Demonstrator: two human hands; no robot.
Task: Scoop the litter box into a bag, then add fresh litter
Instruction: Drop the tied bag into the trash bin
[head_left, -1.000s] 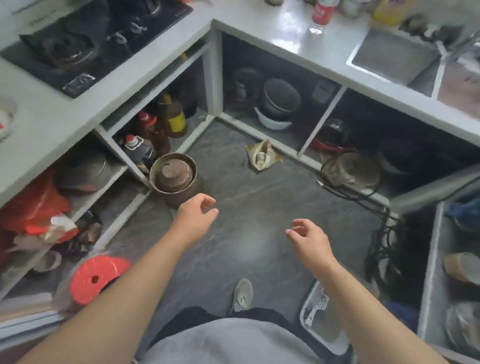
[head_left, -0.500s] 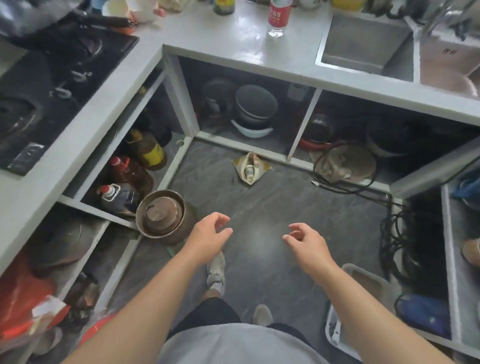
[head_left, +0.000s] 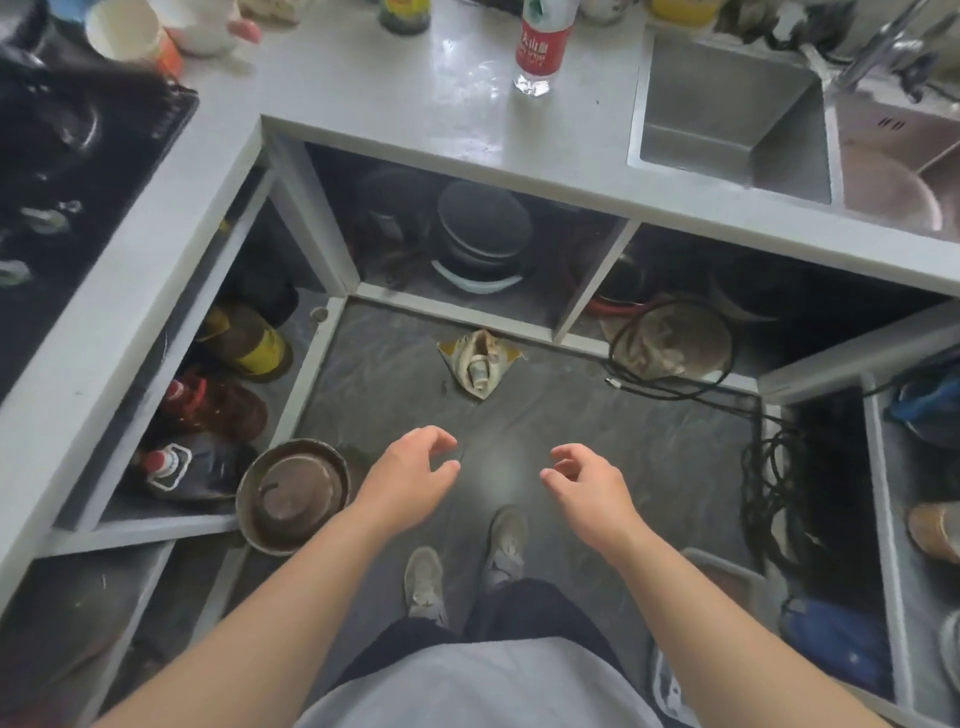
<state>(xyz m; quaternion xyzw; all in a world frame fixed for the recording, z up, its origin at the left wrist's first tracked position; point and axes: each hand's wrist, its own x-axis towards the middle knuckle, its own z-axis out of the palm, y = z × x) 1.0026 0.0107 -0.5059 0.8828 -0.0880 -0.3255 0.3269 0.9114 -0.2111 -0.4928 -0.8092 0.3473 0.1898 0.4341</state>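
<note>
Here both hands, left hand (head_left: 410, 470) and right hand (head_left: 587, 480), hang empty with loosely curled fingers; the litter box (head_left: 727, 577) lies low to the right, partly hidden behind the right forearm, nearer that hand.

White litter box (head_left: 670, 691) at lower right: mostly hidden behind the right forearm and cut by the bottom edge; contents not readable. Water bottle (head_left: 540, 49) on the counter (head_left: 415, 119): cap cut off by the top edge. Stove (head_left: 67, 208) at left: blurred, cropped by the frame. Under-counter shelves: dark; stacked pots (head_left: 483, 234) only roughly distinguishable. Faucet (head_left: 878, 47) smeared, upper right.
</note>
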